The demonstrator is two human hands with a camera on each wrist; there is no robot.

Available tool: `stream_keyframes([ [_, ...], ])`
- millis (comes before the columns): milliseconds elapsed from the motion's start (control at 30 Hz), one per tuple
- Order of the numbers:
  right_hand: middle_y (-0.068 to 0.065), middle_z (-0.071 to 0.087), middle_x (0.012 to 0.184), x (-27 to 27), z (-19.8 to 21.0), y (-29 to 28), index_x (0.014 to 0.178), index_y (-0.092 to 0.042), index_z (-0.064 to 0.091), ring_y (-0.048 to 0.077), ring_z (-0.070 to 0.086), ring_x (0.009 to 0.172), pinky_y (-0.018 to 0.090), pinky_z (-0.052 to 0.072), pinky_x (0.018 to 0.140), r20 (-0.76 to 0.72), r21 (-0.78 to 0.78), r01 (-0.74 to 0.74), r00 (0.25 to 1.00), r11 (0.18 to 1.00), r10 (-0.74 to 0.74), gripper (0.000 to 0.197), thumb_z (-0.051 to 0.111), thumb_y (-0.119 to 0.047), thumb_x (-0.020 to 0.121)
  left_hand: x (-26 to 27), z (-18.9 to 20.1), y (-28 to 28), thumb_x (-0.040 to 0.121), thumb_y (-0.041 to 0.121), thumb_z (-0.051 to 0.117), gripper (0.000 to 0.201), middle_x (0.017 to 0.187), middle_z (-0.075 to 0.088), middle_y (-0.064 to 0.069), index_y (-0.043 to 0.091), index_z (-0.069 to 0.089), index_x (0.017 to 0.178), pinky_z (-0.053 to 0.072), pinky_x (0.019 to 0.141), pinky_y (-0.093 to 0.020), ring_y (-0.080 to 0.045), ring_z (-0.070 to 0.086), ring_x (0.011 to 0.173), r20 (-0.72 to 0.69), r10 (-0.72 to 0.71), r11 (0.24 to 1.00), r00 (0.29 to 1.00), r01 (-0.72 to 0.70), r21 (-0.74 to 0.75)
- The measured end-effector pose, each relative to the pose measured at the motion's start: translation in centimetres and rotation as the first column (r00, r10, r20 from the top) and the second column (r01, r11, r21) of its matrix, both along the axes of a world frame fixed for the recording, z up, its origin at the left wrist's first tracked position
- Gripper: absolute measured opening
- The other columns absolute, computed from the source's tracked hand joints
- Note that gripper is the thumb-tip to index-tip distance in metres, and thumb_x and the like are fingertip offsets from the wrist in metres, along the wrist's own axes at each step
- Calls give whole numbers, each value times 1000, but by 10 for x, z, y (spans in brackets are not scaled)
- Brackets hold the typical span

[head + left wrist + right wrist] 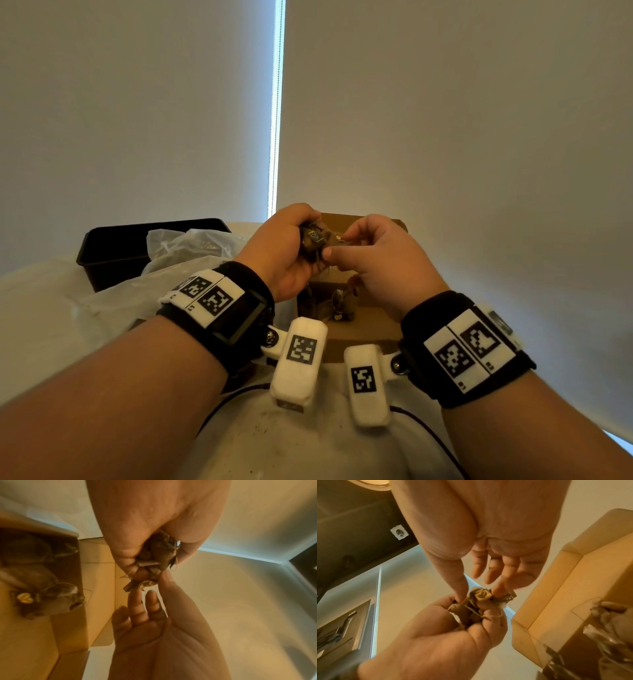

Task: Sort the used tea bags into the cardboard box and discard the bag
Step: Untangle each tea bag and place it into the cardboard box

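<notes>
- The left hand (pixel 291 250) was curled round a clump of used tea bags (pixel 313 241), gripping them above the cardboard box (pixel 363 329).
- The right hand (pixel 380 260) met it from 3 o'clock; thumb and forefinger pinched a paper tag (pixel 482 595) at the clump's edge, the other fingers (pixel 478 566) hanging loose.
- Both hands were raised clear of the box's rim, with open air between them and the box floor.
- More tea bags (pixel 342 303) lay inside the box at its near left corner; the box floor at 3 o'clock of them was bare cardboard.
- The box's flaps (pixel 556 588) stood open and outward.
- A crumpled clear plastic bag (pixel 185 246) lay at 9 o'clock of the hands, spilling over the near edge of a black tray (pixel 113 253).
- The tray sat at the far left edge of the white-covered table (pixel 51 325), well apart from the box.
- Two dark cables (pixel 428 435) trailed over the table at 6 o'clock, near the wrists.
</notes>
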State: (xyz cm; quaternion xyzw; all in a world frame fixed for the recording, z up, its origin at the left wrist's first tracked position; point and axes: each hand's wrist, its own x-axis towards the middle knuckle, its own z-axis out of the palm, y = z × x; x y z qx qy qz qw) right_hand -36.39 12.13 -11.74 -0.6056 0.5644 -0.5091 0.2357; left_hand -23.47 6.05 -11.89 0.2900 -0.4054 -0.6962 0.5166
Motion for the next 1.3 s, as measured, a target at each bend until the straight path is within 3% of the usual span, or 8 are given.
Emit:
stream_keyframes([
  [167,-8,70,80,3,1,2,92,-27,71,-2,61,65,11,44,56,-68,-100,-35,997,994,29,8,74,-24,86,-4,-1,1,95,22,52,12,70,53,-6,10,53,93,51,53,-29,-16,56,58,-29,9,1000,1000,-9,0],
  [333,-7,70,84,4,-4,-3,104,-30,69,7,68,78,21,54,69,-91,-83,-24,996,996,17,25,79,-28,82,-7,-5,2,95,29,51,19,72,55,-7,10,53,91,52,60,-33,-22,60,66,-50,1,1000,999,-3,-24],
  [633,-9,68,80,2,-8,-9,99,-30,66,3,65,71,14,47,57,-156,-106,119,979,987,-134,11,69,-23,90,-14,-6,6,95,26,51,16,83,61,-11,11,54,92,52,79,-41,-26,64,82,26,31,998,999,-29,-54],
  [833,1,71,86,-7,-1,-11,106,-24,69,11,62,66,25,55,60,154,21,62,986,998,-64,15,63,-17,94,-13,-9,0,95,29,51,26,94,61,-16,6,60,103,51,80,-43,-29,60,89,19,138,990,990,-138,-31],
  [933,7,61,83,-10,5,-12,111,-9,66,13,53,62,27,51,54,533,106,-96,846,990,25,18,53,-11,98,-9,-7,-4,96,30,58,20,69,60,-6,11,58,91,53,76,-37,-20,60,73,-34,250,968,968,-249,21],
  [1033,9,51,83,-12,9,-12,101,-4,60,17,53,62,28,51,50,728,150,-203,684,968,31,15,46,-11,98,-4,-7,-9,95,29,61,23,46,53,4,15,55,78,52,74,-36,-14,56,58,-46,302,953,952,-301,25],
  [1167,14,53,85,-15,14,-8,103,-1,53,20,53,59,25,45,44,845,112,-315,530,943,77,22,37,-11,92,1,-8,-16,95,31,60,17,54,58,1,16,58,88,54,75,-38,-17,60,61,62,322,947,945,-320,-39],
  [1300,10,59,76,-18,17,-3,103,-3,56,15,49,50,22,36,42,880,27,-401,443,916,168,28,32,-8,89,1,-14,-20,96,28,60,15,86,66,-12,14,61,102,57,80,-42,-27,69,81,182,308,951,934,-295,-97],
])
